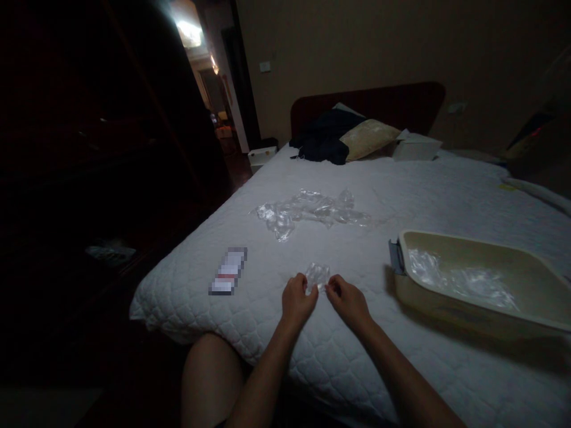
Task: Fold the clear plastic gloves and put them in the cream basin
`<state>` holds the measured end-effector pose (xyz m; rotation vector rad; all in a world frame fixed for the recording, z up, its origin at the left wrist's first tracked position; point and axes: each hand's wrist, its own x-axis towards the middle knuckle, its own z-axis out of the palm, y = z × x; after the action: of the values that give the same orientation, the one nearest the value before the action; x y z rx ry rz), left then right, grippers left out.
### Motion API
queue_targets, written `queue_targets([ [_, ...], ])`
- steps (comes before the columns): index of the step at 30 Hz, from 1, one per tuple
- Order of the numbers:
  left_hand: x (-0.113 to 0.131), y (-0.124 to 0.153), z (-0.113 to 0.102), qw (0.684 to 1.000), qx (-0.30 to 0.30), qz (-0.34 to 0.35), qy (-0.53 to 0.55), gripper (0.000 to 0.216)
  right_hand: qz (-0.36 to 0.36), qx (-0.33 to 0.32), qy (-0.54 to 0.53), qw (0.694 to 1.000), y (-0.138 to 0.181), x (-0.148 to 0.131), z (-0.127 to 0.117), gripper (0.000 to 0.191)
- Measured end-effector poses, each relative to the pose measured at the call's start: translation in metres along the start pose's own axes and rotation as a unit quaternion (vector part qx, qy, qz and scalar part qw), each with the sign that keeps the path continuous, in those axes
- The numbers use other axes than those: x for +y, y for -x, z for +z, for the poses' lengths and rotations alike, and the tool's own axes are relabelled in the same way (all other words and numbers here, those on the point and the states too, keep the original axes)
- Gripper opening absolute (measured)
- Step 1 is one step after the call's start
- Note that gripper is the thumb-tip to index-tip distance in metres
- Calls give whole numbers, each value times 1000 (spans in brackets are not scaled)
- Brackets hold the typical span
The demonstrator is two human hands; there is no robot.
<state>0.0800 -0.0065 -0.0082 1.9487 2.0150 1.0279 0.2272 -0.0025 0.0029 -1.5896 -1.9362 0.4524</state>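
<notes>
Both of my hands are at a small clear plastic bag (318, 274) just above or on the white quilted bed cover (267, 285). The fingers of my left hand (298, 300) pinch its left side. My right hand (347, 298) is closed at its lower right edge, thumb and fingertips together. Farther up the bed lies a spread of crumpled clear plastic bags (307, 211). To the right stands a beige plastic bin (464, 318) with a grey latch, and more clear plastic bags (468, 282) lie inside it.
A phone-like object (228, 271), blurred out, lies left of my hands. Dark clothing (323, 134), a tan pillow (370, 139) and a white box (417, 147) rest near the headboard (401, 98). The bed's left edge drops to a dark floor.
</notes>
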Motion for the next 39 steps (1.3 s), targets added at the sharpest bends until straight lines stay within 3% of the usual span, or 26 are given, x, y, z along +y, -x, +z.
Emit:
queue_targets([
  [3,0,3,-1,999,16,32,6,14,-10,2,-2,1000,0,0,0,17],
  [8,1,7,-3,984,18,176,-22,19,-15,7,-25,1000,1,1,-1,23],
  [11,1,7,-3,975,25,216,-42,21,-8,10,-46,999,2,3,0,24],
  [16,2,5,-3,975,-7,217,-41,21,-42,68,-39,996,5,5,1,23],
  [19,1,4,-3,978,-8,208,-23,20,-130,103,10,986,8,4,1,19],
  [24,-3,1,0,983,3,183,15,20,-272,102,80,954,7,2,3,24],
  [32,-2,3,-3,986,-15,157,58,30,-231,45,93,968,6,5,5,46],
  [36,-5,2,0,984,-14,163,66,43,-211,45,71,974,7,8,8,47],
  [39,-7,0,3,984,-17,166,67,40,-214,54,52,974,5,9,8,46],
])
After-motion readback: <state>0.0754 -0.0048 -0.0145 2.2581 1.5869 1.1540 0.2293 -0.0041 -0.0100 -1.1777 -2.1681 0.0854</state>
